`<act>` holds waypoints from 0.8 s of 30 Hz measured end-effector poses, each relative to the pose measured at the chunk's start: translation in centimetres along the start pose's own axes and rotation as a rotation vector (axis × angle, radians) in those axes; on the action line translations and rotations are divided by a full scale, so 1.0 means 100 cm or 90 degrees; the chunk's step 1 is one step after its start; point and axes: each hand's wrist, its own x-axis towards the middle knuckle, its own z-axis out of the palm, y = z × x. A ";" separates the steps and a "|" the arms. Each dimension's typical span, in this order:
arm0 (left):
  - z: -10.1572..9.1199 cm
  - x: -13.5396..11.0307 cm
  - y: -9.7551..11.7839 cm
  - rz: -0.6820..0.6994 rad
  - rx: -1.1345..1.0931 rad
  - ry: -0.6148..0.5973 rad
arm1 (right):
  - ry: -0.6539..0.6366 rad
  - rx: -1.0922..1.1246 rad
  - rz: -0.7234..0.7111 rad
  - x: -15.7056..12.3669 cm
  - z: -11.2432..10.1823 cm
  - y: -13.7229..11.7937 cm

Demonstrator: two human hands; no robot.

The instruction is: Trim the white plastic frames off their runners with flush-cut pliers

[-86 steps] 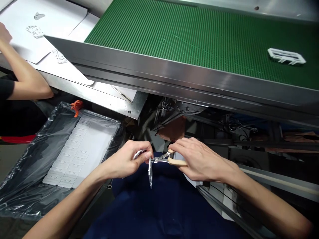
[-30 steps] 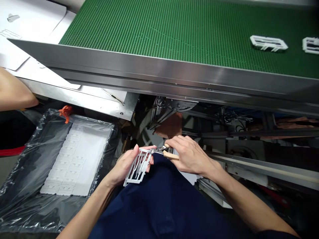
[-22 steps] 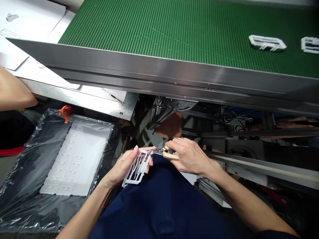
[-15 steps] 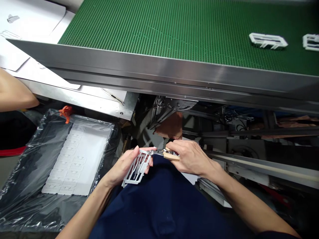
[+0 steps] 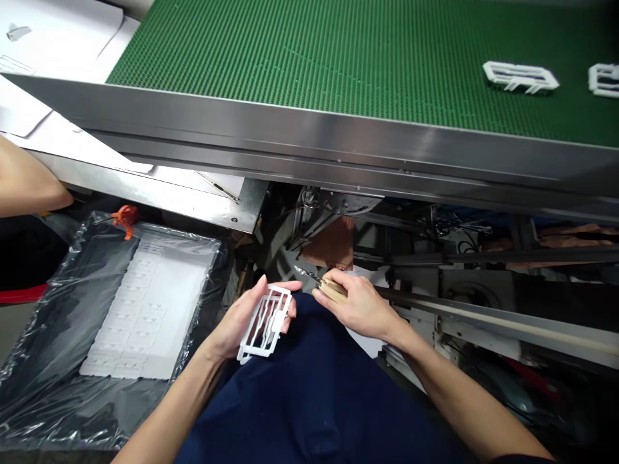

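Observation:
My left hand [image 5: 245, 316] holds a white plastic frame part [image 5: 264, 351] with thin bars across its opening, tilted above my lap. The thumb lies along its edge and the fingers are behind it. In my right hand [image 5: 360, 303] is a pair of nippers [image 5: 333, 291] with tan handles, closed in the palm. Their metal jaws point up and left, a short way right of the white frame and apart from it.
Ahead runs a green conveyor belt [image 5: 290, 51] with a metal side rail [image 5: 271, 122]; two white frame parts [image 5: 522, 76] lie on it. At left stands a plastic-lined bin [image 5: 43, 380] holding flat white pieces [image 5: 149, 316]. Another person's arm [image 5: 29, 177] rests by the papers [image 5: 62, 38].
The nippers have come away from the white frame's upper corner, and my right hand has turned them upward. My left hand has tilted the frame to show more of its face.

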 end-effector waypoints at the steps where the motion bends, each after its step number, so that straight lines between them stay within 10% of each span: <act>1: 0.000 0.001 0.000 -0.001 0.005 0.004 | 0.017 0.020 -0.006 0.001 0.001 -0.002; 9: 0.012 0.009 0.001 -0.030 0.089 0.046 | 0.121 0.217 -0.147 0.024 0.036 -0.021; 16: 0.011 0.015 0.005 0.058 0.057 0.128 | 0.272 0.259 -0.022 0.033 0.038 -0.014; 24: 0.009 0.029 0.015 0.157 0.234 0.326 | -0.089 0.558 0.065 0.027 0.053 -0.006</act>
